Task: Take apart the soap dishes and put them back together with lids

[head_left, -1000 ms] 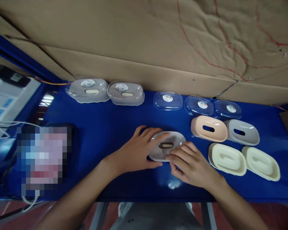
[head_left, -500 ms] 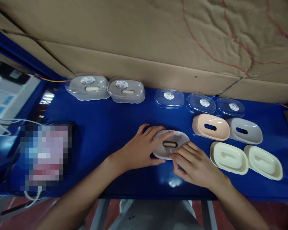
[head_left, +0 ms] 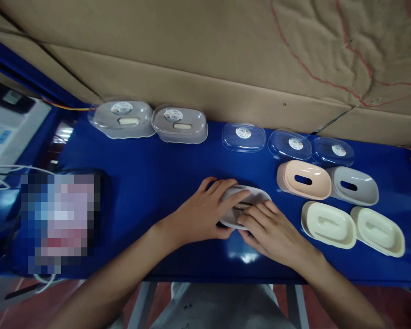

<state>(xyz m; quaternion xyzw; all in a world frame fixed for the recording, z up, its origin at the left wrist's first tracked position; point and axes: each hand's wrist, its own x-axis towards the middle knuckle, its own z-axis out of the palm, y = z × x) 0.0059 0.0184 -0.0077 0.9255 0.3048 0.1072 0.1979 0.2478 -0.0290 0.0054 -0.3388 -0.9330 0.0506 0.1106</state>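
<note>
A grey oval plastic dish (head_left: 257,195) with a rounded slot in its floor rests on the blue table in front of me. My left hand (head_left: 210,208) wraps round the dish's left end, its index finger stretched across the inside and the thumb at the near side. On the right, my right hand (head_left: 267,228) grips the near right rim, with fingertips reaching inside over part of the slot. Something brownish shows through the slot. What lies under the dish is hidden.
To the right are a peach slotted dish (head_left: 317,180), a grey slotted dish (head_left: 363,183) and two cream trays (head_left: 345,224). Clear lids (head_left: 243,141) line the back, beside two lidded grey boxes (head_left: 195,132). A pixelated device (head_left: 68,214) with cables lies left.
My right hand has shifted slightly left and further over the dish, its fingers now covering part of the slot. The left hand keeps its hold. The view has tilted a little.
</note>
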